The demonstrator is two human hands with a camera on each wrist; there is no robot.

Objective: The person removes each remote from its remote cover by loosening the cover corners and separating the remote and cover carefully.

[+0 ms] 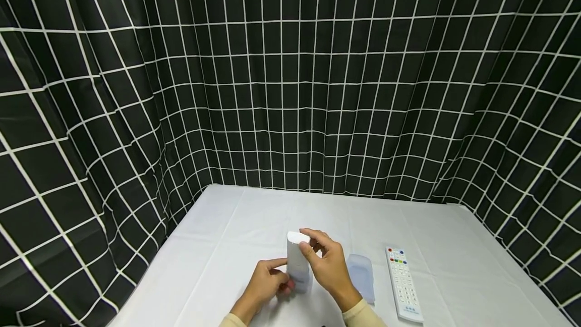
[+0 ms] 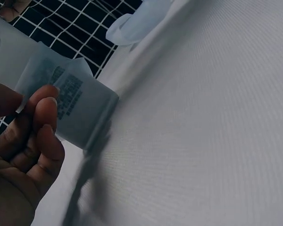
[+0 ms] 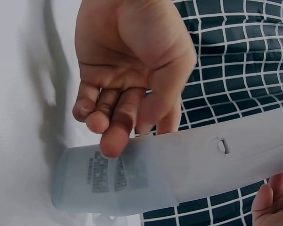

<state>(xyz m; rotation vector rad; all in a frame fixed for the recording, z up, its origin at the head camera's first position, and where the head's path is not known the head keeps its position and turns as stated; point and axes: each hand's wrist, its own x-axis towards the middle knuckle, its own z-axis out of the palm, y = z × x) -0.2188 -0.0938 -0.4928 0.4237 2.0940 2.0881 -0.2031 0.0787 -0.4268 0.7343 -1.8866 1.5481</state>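
Observation:
A white remote control (image 1: 297, 252) stands upright at the front of the table, its back with a small latch slot showing in the right wrist view. Its lower end sits inside a translucent bluish silicone cover (image 3: 75, 181), through which a printed label shows. My left hand (image 1: 267, 282) is low at the cover, thumb and fingers pinching its edge (image 2: 26, 89) in the left wrist view. Higher up, my right hand (image 1: 329, 264) holds the remote near its top end, thumb on one side and fingers behind.
Right of my hands lies a second translucent cover (image 1: 361, 277), flat on the white tablecloth (image 1: 227, 246). Farther right, another white remote (image 1: 404, 284) rests with its buttons up. A black curtain (image 1: 313, 95) with a white grid encloses the table's back and sides.

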